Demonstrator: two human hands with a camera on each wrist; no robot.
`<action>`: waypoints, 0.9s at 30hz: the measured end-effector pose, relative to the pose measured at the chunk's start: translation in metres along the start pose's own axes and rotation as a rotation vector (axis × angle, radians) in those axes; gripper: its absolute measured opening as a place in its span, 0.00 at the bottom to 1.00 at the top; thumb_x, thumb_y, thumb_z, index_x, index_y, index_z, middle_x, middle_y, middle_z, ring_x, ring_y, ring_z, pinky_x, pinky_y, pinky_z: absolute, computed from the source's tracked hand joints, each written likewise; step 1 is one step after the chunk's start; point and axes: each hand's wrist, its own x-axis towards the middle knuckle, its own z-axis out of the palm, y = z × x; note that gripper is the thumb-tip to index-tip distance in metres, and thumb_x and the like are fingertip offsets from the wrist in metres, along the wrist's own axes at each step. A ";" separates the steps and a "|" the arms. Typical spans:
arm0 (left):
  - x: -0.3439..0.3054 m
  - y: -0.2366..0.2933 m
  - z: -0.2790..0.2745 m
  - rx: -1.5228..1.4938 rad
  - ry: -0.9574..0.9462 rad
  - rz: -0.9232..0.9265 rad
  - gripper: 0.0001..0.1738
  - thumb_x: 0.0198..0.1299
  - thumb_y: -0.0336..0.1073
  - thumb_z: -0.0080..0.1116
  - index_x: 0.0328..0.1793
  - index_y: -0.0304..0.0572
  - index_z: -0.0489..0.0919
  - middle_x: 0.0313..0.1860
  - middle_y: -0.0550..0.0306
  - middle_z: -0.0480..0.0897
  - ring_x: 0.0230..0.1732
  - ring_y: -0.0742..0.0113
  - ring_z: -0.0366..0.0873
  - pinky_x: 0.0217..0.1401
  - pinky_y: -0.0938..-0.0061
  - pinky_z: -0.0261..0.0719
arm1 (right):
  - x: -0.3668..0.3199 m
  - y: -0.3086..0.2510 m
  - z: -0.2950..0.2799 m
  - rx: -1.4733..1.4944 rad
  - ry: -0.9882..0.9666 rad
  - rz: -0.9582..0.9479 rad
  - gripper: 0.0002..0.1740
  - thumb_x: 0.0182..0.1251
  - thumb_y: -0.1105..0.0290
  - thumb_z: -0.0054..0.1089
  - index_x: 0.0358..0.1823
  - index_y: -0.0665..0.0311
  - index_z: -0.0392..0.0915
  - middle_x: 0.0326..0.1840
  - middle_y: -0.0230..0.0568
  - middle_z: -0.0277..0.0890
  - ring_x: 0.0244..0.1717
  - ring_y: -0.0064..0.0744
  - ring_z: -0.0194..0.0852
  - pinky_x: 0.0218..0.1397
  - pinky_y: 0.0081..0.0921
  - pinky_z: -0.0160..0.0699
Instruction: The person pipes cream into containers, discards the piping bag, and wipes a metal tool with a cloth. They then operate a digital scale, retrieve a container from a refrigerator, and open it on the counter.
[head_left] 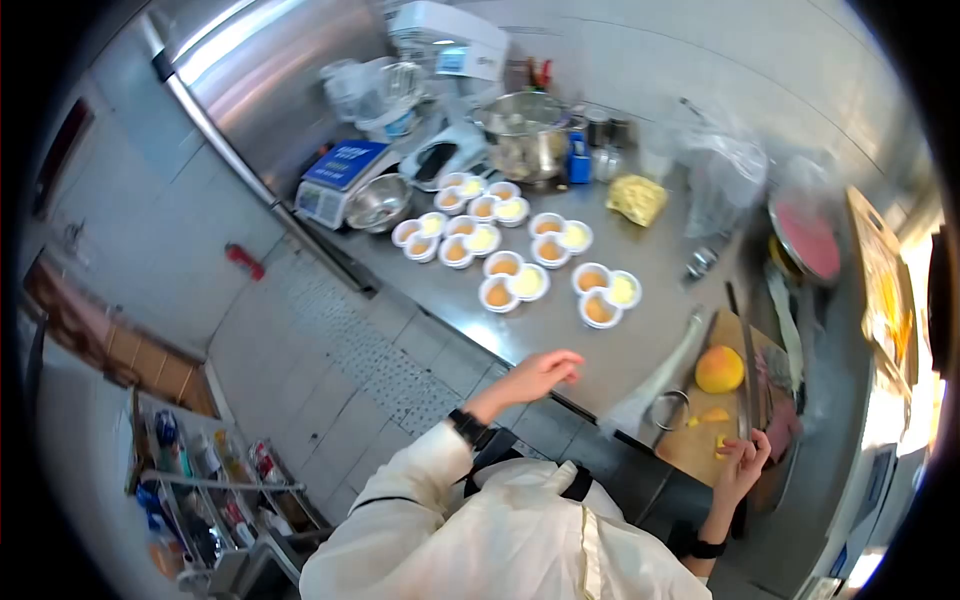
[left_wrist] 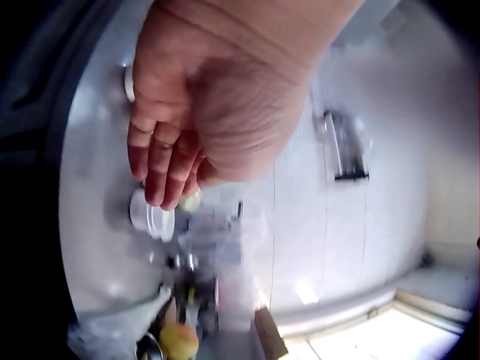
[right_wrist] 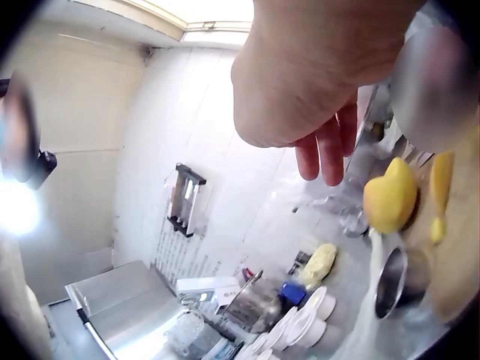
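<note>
partly hidden behind left hand (left_wrist: 210, 105) in left wrist view: white cup (left_wrist: 141, 217). cut off by bottom edge there: clear bag (left_wrist: 112, 330). cut off by right edge, right wrist view: cutting board (right_wrist: 459, 259). too small to read, head view: lettering (head_left: 355, 152) on scale (head_left: 322, 202).

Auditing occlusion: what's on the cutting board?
A yellow-red fruit, small yellow pieces and a long narrow tool show on the cutting board. The right hand hides part of its near end; anything under the fruit or hand can't be seen.
</note>
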 end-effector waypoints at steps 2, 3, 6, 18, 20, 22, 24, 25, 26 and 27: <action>-0.059 -0.046 -0.048 -0.181 0.359 0.022 0.14 0.68 0.36 0.43 0.56 0.39 0.71 0.43 0.56 0.79 0.46 0.70 0.77 0.53 0.75 0.74 | 0.003 -0.010 0.028 0.026 -0.032 -0.036 0.11 0.69 0.76 0.42 0.51 0.69 0.61 0.27 0.41 0.74 0.26 0.23 0.72 0.34 0.17 0.70; -0.086 -0.051 -0.065 -0.210 0.492 0.009 0.14 0.67 0.36 0.43 0.55 0.40 0.71 0.44 0.56 0.79 0.47 0.69 0.76 0.53 0.75 0.74 | 0.006 -0.017 0.044 -0.037 -0.099 -0.084 0.10 0.69 0.76 0.43 0.49 0.69 0.62 0.27 0.42 0.74 0.26 0.23 0.72 0.33 0.17 0.71; -0.150 -0.067 -0.106 -0.296 0.794 0.008 0.14 0.67 0.37 0.43 0.55 0.40 0.71 0.44 0.55 0.78 0.47 0.69 0.75 0.52 0.75 0.73 | 0.014 -0.042 0.107 -0.007 -0.172 -0.170 0.06 0.67 0.77 0.44 0.43 0.70 0.65 0.26 0.42 0.75 0.23 0.23 0.74 0.31 0.16 0.72; -0.266 -0.088 -0.230 -0.584 1.259 0.097 0.19 0.66 0.38 0.45 0.60 0.37 0.65 0.52 0.52 0.74 0.52 0.66 0.72 0.58 0.72 0.69 | -0.019 -0.113 0.341 0.079 -0.588 -0.490 0.08 0.51 0.87 0.48 0.29 0.66 0.71 0.21 0.39 0.76 0.18 0.29 0.75 0.24 0.23 0.74; -0.253 -0.100 -0.264 -0.619 1.239 0.290 0.22 0.65 0.37 0.46 0.62 0.33 0.62 0.55 0.48 0.72 0.56 0.61 0.70 0.63 0.68 0.67 | -0.024 -0.115 0.366 0.108 -0.699 -0.472 0.08 0.51 0.86 0.48 0.27 0.64 0.72 0.21 0.38 0.77 0.18 0.29 0.75 0.24 0.24 0.73; -0.201 -0.139 -0.330 -0.026 1.191 0.163 0.25 0.64 0.36 0.46 0.65 0.32 0.59 0.59 0.43 0.70 0.61 0.58 0.67 0.66 0.66 0.64 | -0.020 -0.115 0.389 0.081 -0.751 -0.447 0.09 0.51 0.86 0.48 0.27 0.64 0.72 0.22 0.38 0.77 0.19 0.30 0.76 0.25 0.24 0.73; -0.135 -0.100 -0.368 -0.850 1.171 0.269 0.25 0.64 0.36 0.48 0.64 0.32 0.60 0.57 0.43 0.71 0.59 0.57 0.68 0.65 0.65 0.65 | -0.010 -0.118 0.417 0.063 -0.792 -0.416 0.09 0.50 0.86 0.48 0.26 0.64 0.73 0.22 0.38 0.77 0.19 0.30 0.76 0.26 0.24 0.73; -0.109 -0.104 -0.395 -0.917 1.143 0.213 0.27 0.63 0.40 0.48 0.65 0.33 0.59 0.58 0.45 0.70 0.58 0.57 0.69 0.63 0.66 0.66 | 0.000 -0.120 0.430 0.054 -0.756 -0.527 0.09 0.50 0.86 0.48 0.26 0.64 0.73 0.21 0.38 0.77 0.20 0.31 0.76 0.26 0.25 0.72; -0.086 -0.114 -0.427 -0.923 1.118 0.172 0.28 0.63 0.41 0.48 0.66 0.34 0.59 0.59 0.46 0.69 0.58 0.58 0.69 0.62 0.66 0.67 | 0.010 -0.120 0.443 0.036 -0.716 -0.636 0.09 0.49 0.86 0.49 0.27 0.63 0.74 0.21 0.38 0.76 0.21 0.31 0.76 0.27 0.26 0.72; -0.067 -0.124 -0.448 -0.938 1.088 0.126 0.30 0.63 0.42 0.48 0.67 0.36 0.58 0.61 0.47 0.68 0.57 0.59 0.69 0.60 0.66 0.67 | 0.017 -0.117 0.455 0.001 -0.684 -0.637 0.09 0.48 0.86 0.49 0.27 0.64 0.73 0.20 0.37 0.76 0.21 0.32 0.74 0.26 0.27 0.70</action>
